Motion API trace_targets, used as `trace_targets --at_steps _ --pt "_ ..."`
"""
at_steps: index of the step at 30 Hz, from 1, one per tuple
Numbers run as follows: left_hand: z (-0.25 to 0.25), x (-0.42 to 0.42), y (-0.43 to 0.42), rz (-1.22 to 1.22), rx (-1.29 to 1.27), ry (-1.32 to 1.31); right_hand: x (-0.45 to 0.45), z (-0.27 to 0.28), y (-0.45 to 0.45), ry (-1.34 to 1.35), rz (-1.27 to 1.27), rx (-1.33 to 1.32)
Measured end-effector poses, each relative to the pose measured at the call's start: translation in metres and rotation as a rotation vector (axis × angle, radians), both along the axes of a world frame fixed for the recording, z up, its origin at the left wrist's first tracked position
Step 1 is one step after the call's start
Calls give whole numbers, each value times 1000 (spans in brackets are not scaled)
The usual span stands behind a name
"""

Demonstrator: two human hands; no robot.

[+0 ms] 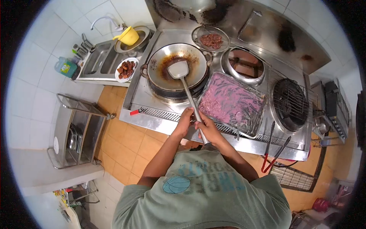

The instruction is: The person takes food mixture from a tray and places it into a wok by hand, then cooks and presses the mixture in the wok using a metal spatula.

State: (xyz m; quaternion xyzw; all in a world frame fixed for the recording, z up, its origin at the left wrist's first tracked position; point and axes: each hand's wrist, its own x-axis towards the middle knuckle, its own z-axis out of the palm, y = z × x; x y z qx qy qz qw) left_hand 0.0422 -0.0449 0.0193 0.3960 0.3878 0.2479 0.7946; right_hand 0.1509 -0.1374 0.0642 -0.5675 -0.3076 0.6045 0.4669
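Observation:
A long-handled wok spatula (187,90) rests with its broad metal blade inside a browned wok (158,70). My right hand (209,129) is wrapped round the lower part of its handle. Just left of it, my left hand (184,122) has its fingers closed against the same handle, a little higher up. The wok sits on a burner and holds a dark brown residue at its bottom. Beside the wok, to the right, lies a metal tray (256,134) spread with pink, minced-looking stuff.
A strainer with browned pieces (211,41) stands behind the tray, beside a round metal pot (244,66). Red-handled tongs (269,150) hang at the front right, near a grill rack (291,100). Leftward are a plate of browned chunks (126,70), a sink (96,61) and a yellow dipper (129,36).

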Motion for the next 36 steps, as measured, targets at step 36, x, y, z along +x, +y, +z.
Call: trace_targets --at_steps 36 --pt "34 -13 -1 -38 1467 372 8 7 6 -598 251 1207"
